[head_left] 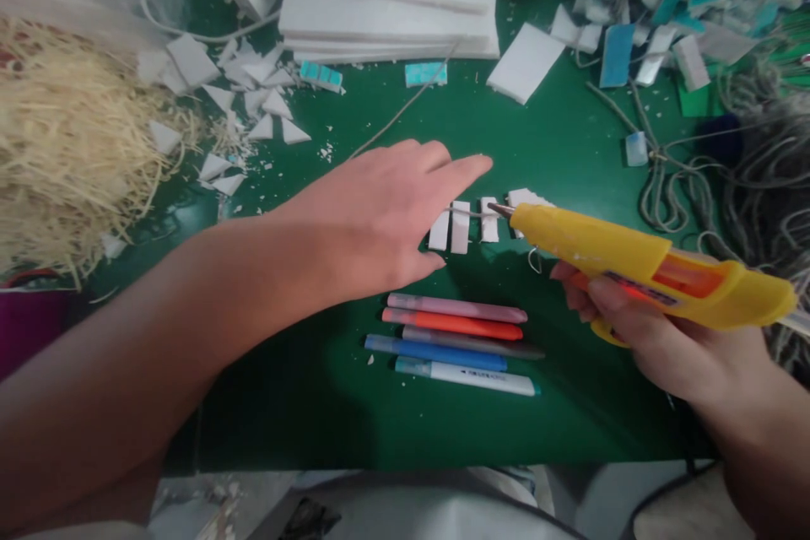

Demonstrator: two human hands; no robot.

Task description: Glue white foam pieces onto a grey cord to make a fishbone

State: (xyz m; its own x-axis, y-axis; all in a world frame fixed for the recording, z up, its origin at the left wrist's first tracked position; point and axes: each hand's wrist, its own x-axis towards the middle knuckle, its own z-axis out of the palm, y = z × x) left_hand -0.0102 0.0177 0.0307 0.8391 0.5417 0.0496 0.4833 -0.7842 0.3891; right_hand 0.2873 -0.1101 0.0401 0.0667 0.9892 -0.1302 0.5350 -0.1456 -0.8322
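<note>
In the head view, the right hand is holding a yellow glue gun, its grip clamped around the handle, and the metal nozzle is pointing at the third visible strip in a row of white foam strips lying on the green desk. A grey cord is crossing the row. The left hand is reaching over the row's left end, forefinger extended; its palm is hiding whether this grip is pinching the cord, so I cannot tell. Working well is probably calling for a small bead right where cord and strip are meeting, the cord lying straight, the strips spacing evenly, and the left fingertips avoiding the likely hot tip. Markers are lying nearby, so drips are worth watching
</note>
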